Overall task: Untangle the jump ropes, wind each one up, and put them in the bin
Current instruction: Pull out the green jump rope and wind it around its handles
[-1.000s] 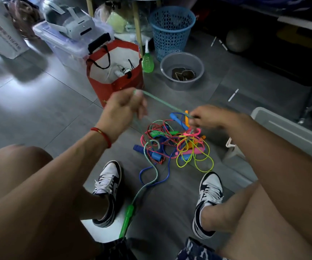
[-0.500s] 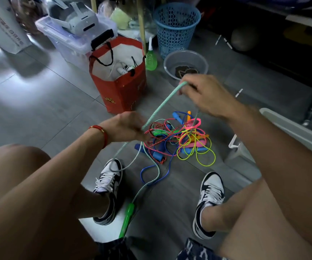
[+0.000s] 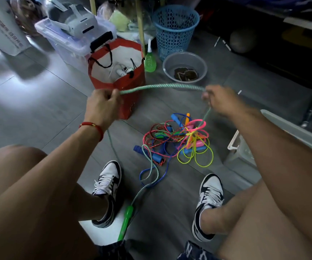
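Observation:
A pale green braided jump rope [image 3: 162, 86] stretches between my two hands above the floor. My left hand [image 3: 102, 105] grips one part of it; my right hand [image 3: 221, 99] grips another, and the rope drops from there into the pile. Its green handle [image 3: 126, 220] lies between my shoes. The tangle of jump ropes [image 3: 177, 141], red, blue, pink and yellow with blue handles, sits on the grey floor in front of my feet. A white bin [image 3: 235, 147] stands at the right, partly hidden by my right arm.
A red paper bag [image 3: 130, 85] stands just behind my left hand. Farther back are a grey bowl [image 3: 185, 62], a blue mesh basket [image 3: 176, 27], a green bottle [image 3: 149, 61] and a clear storage box [image 3: 70, 44]. My shoes [image 3: 108, 186] flank the rope pile.
My left hand has risen and moved left while my right hand has moved right and lower. The green rope between them now runs nearly level instead of slanting.

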`<state>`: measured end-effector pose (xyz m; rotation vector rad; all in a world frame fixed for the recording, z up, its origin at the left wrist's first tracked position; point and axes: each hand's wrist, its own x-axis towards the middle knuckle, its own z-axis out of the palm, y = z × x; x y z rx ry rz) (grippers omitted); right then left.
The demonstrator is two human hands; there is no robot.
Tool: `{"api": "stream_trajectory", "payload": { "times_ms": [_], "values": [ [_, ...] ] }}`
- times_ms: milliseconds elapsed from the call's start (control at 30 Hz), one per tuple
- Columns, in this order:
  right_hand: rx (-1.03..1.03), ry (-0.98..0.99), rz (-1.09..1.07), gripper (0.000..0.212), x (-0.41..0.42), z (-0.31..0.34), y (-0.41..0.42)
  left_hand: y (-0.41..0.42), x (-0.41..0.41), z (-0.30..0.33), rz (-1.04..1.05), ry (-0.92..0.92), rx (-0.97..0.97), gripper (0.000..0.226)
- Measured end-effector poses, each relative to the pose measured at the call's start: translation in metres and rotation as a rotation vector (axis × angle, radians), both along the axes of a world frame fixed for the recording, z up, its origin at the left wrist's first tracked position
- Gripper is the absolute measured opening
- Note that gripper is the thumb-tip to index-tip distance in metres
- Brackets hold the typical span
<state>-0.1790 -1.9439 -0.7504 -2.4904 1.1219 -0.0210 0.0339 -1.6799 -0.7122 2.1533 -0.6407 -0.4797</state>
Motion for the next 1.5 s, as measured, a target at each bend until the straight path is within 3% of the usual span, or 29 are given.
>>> {"api": "stream_trajectory", "payload": {
  "times_ms": [67,133,167,233,300,333,400,467,567,633,667,733,800,867,933,1000,1033,1133,1233,1400,1433,1500],
  "values": [
    [0.039,-0.37,0.002,0.02,0.007,0.03,0.008,0.004,0.003,-0.005,-0.095,0.083,0.405,0.023],
    [0.062,-0.514,0.161,0.023,0.014,0.056,0.027,0.005,-0.004,-0.012,-0.251,0.059,0.626,0.027],
    [0.026,-0.509,0.26,0.024,0.017,0.063,0.037,0.002,-0.011,-0.015,-0.299,0.066,0.577,0.039],
    [-0.031,-0.46,0.407,0.024,0.023,0.062,0.056,-0.006,-0.031,-0.012,-0.409,0.234,0.225,0.062],
    [-0.05,-0.432,0.517,0.025,0.029,0.055,0.07,-0.014,-0.046,-0.007,-0.531,0.457,-0.047,0.064],
    [-0.052,-0.403,0.548,0.027,0.032,0.049,0.074,-0.017,-0.049,-0.007,-0.576,0.486,-0.098,0.055],
    [-0.055,-0.311,0.544,0.028,0.035,0.033,0.071,-0.017,-0.05,-0.002,-0.572,0.362,-0.129,0.03],
    [-0.057,-0.1,0.486,0.03,0.029,0.017,0.051,-0.014,-0.04,0.002,-0.467,0.19,-0.192,0.039],
    [0.038,0.466,0.33,0.022,0.006,-0.006,0.02,-0.004,-0.014,0.014,-0.213,0.048,-0.294,0.041],
    [0.045,0.581,0.216,0.022,-0.005,-0.017,0.006,-0.001,0.002,0.014,-0.07,0.031,-0.291,0.042],
    [0.041,0.519,0.154,0.026,-0.004,-0.015,0.001,0.001,0.01,0.011,-0.035,0.012,-0.223,0.042],
    [0.082,0.166,0.092,0.031,0.002,-0.005,-0.002,0.003,0.022,0.003,-0.035,-0.022,0.075,0.037],
    [0.204,-0.196,0.115,0.029,0.012,0.017,0.01,0.005,0.026,-0.006,-0.143,-0.023,0.409,0.025],
    [0.326,-0.412,0.179,0.026,0.019,0.036,0.03,0.004,0.022,-0.017,-0.308,-0.064,0.608,0.021],
    [0.269,-0.451,0.277,0.021,0.025,0.044,0.047,-0.003,0.005,-0.023,-0.389,-0.016,0.506,0.041],
    [0.116,-0.404,0.412,0.017,0.032,0.045,0.059,-0.013,-0.017,-0.022,-0.474,0.148,0.187,0.066],
    [0.047,-0.389,0.48,0.018,0.036,0.044,0.066,-0.018,-0.028,-0.02,-0.552,0.199,0.069,0.067],
    [-0.016,-0.352,0.513,0.024,0.041,0.036,0.073,-0.023,-0.046,-0.01,-0.643,0.15,-0.015,0.023],
    [0.018,-0.089,0.422,0.036,0.036,0.015,0.052,-0.025,-0.043,0.004,-0.507,-0.121,-0.068,0.033],
    [0.128,0.431,0.225,0.034,0.011,-0.025,0.015,-0.026,-0.029,0.019,-0.117,0.038,-0.304,0.035],
    [0.098,0.442,0.179,0.032,0.009,-0.022,0.013,-0.025,-0.028,0.019,-0.079,0.032,-0.287,0.036],
    [0.013,0.266,0.135,0.028,0.016,-0.013,0.008,-0.024,-0.025,0.02,-0.031,0.038,-0.216,0.037]
  ]
}}
